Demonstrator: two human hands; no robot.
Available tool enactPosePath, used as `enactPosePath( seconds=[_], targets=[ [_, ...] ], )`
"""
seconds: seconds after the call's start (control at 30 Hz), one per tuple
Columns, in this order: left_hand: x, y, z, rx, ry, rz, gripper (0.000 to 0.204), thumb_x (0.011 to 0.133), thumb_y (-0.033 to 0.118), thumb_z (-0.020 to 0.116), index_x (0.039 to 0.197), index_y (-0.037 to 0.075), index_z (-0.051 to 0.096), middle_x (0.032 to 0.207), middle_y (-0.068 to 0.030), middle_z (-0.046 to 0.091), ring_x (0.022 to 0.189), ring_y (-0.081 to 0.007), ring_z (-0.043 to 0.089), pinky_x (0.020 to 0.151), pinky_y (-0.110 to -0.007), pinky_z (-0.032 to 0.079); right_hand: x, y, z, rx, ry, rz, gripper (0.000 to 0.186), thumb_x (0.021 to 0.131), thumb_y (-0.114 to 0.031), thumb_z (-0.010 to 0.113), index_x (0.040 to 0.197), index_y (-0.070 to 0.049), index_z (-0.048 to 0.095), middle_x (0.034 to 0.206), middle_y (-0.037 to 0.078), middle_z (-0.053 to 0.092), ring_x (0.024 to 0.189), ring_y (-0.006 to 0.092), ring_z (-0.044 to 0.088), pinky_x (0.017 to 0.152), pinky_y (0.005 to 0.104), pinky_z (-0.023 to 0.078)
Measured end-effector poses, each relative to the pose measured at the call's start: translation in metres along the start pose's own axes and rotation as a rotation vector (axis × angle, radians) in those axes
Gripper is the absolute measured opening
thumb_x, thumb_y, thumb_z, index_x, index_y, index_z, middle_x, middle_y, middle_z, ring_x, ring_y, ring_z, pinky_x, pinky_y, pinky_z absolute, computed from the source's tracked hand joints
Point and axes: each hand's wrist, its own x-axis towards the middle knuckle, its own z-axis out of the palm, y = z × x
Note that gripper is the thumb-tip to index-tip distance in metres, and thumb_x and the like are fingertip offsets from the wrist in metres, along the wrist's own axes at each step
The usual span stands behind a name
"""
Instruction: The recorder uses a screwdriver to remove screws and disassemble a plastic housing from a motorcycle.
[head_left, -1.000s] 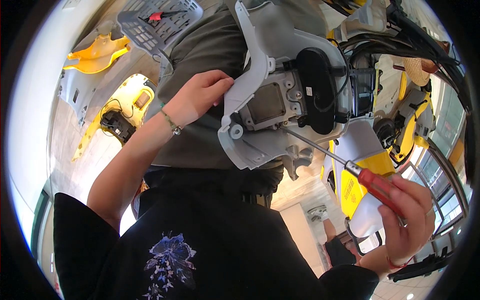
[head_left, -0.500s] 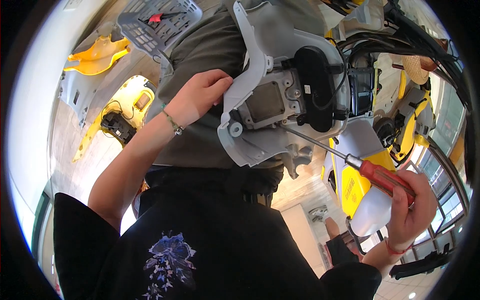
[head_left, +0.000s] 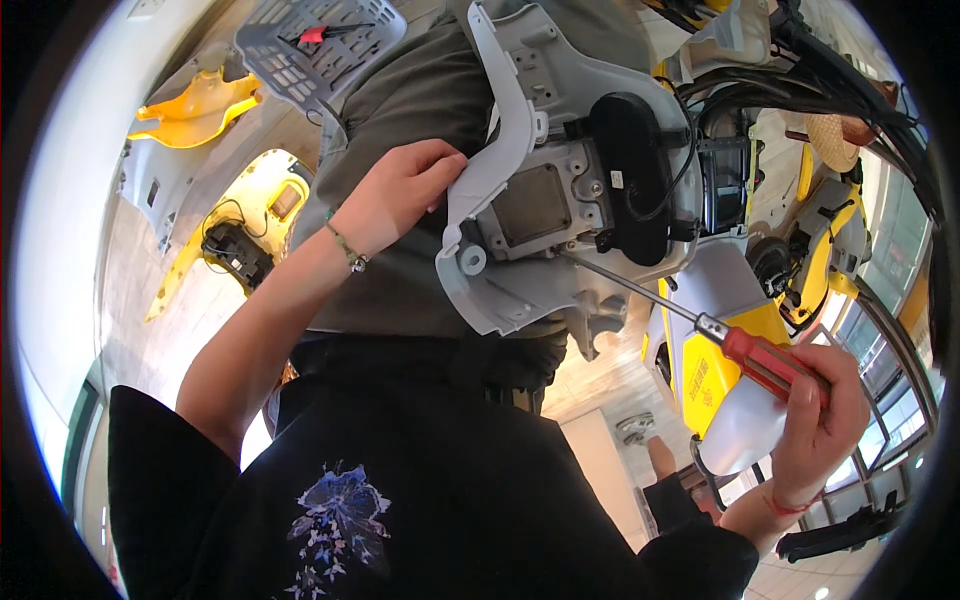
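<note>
A grey curved plastic housing (head_left: 515, 295) lies across the person's dark trousers (head_left: 420, 110), carrying a silver metal block (head_left: 579, 180) and, to its right, a black oblong part (head_left: 635, 190). The right hand's (head_left: 825, 415) fingers grip a red-handled steel screwdriver (head_left: 745, 352), its tip at the block's near edge. The left hand's (head_left: 395, 200) fingers bend against the housing's left edge; whether they grip cannot be told. A grey slotted plastic basket (head_left: 340, 70) sits far left.
</note>
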Motion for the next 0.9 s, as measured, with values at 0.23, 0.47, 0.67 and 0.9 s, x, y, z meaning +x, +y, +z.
enactPosePath(
  seconds=[0.23, 0.47, 0.67, 0.9],
  targets=[
    [0.000, 0.000, 0.001, -0.043, -0.003, 0.020, 0.030, 0.089, 0.027, 0.050, 0.091, -0.002, 0.059, 0.063, -0.0004, 0.049, 0.058, -0.0070, 0.044, 0.053, -0.024, 0.037, 0.004, 0.007, -0.008, 0.020, -0.041, -0.449, 0.031, 0.074, -0.021, 0.070, 0.096, -0.002, 0.058, 0.097, 0.017, 0.061, 0.080, 0.0270, 0.062, 0.070, 0.0327, 0.050],
    [0.000, -0.003, 0.003, -0.002, 0.010, 0.040, 0.030, 0.090, 0.027, 0.049, 0.091, -0.002, 0.058, 0.062, -0.0003, 0.048, 0.057, -0.0069, 0.043, 0.053, -0.024, 0.037, -0.004, 0.007, 0.007, 0.265, 0.015, 0.135, 0.031, 0.081, -0.024, 0.063, 0.099, 0.000, 0.056, 0.087, 0.013, 0.062, 0.072, 0.0270, 0.061, 0.067, 0.0316, 0.048],
    [0.002, -0.007, 0.004, -0.041, 0.012, 0.086, 0.030, 0.089, 0.026, 0.049, 0.091, -0.002, 0.058, 0.062, -0.0005, 0.048, 0.057, -0.0073, 0.043, 0.054, -0.024, 0.037, 0.012, 0.011, -0.008, 0.019, -0.064, -0.518, 0.036, 0.069, -0.009, 0.073, 0.100, -0.001, 0.056, 0.097, 0.016, 0.060, 0.079, 0.0287, 0.061, 0.064, 0.0308, 0.049],
    [0.001, -0.007, 0.003, -0.009, 0.048, 0.106, 0.031, 0.090, 0.027, 0.049, 0.091, -0.002, 0.058, 0.063, 0.0001, 0.048, 0.058, -0.0069, 0.043, 0.055, -0.024, 0.037, 0.007, 0.007, 0.001, 0.140, -0.011, -0.018, 0.029, 0.073, -0.013, 0.070, 0.096, -0.001, 0.058, 0.086, 0.014, 0.062, 0.069, 0.0231, 0.062, 0.060, 0.0301, 0.047]
  ],
)
